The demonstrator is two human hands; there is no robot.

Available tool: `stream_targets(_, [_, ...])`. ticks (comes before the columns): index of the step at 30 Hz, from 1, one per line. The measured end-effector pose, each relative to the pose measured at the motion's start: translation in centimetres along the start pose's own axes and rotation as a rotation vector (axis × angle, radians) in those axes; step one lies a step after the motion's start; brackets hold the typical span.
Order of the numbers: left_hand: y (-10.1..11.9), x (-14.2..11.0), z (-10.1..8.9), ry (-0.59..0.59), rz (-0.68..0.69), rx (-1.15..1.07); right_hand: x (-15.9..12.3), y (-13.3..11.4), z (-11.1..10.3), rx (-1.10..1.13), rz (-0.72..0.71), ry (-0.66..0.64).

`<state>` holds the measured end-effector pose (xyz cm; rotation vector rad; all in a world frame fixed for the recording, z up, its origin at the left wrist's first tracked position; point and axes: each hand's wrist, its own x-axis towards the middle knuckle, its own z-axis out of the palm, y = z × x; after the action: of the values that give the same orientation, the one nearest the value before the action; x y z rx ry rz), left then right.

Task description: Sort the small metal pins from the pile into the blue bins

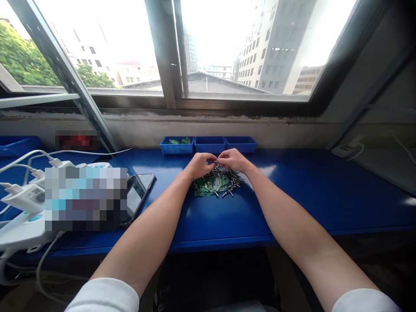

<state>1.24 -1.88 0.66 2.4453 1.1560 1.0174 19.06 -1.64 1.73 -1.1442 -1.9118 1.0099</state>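
My left hand (pixel 200 164) and my right hand (pixel 232 159) meet over the middle of the blue table (pixel 292 190). Both have their fingers pinched together at the same spot, on a small metal part too tiny to name. Just below them lies a pile of small metal pins (pixel 227 178) beside several green pieces (pixel 208 185). Behind the hands stands a row of three blue trays (pixel 208 144); the left tray holds some green pieces (pixel 179 141).
A smartphone (pixel 140 190) lies to the left of the pile, next to a blurred-out patch. White power strips and chargers with cables (pixel 22 203) crowd the table's left end. A window sill and wall run behind the trays.
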Motion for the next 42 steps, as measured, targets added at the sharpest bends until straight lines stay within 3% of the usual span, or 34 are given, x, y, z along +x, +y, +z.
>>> stream_targets(7, [-0.6,0.2,-0.2,0.050,-0.042,0.093,0.3,0.5,0.4,0.172,-0.037,0.129])
stream_targets(16, [-0.8,0.3,0.0,0.103,-0.013,0.103,0.6,0.7,0.6,0.057,-0.055,0.242])
stream_targets(33, [-1.0,0.3,-0.2,0.094,-0.073,0.183,0.2,0.6,0.4,0.237,-0.066,0.210])
stream_targets(37, [-0.8,0.4,-0.2,0.119,-0.098,0.214,0.6,1.0,0.3,0.178,-0.059,0.242])
stream_targets(39, [-1.0,0.5,-0.2,0.165,-0.134,0.248,0.8,1.4,0.0,0.088,-0.052,0.322])
stream_targets(42, [-1.7,0.6,-0.2,0.194,-0.206,0.309,0.9,2.1,-0.7,-0.217,-0.028,0.501])
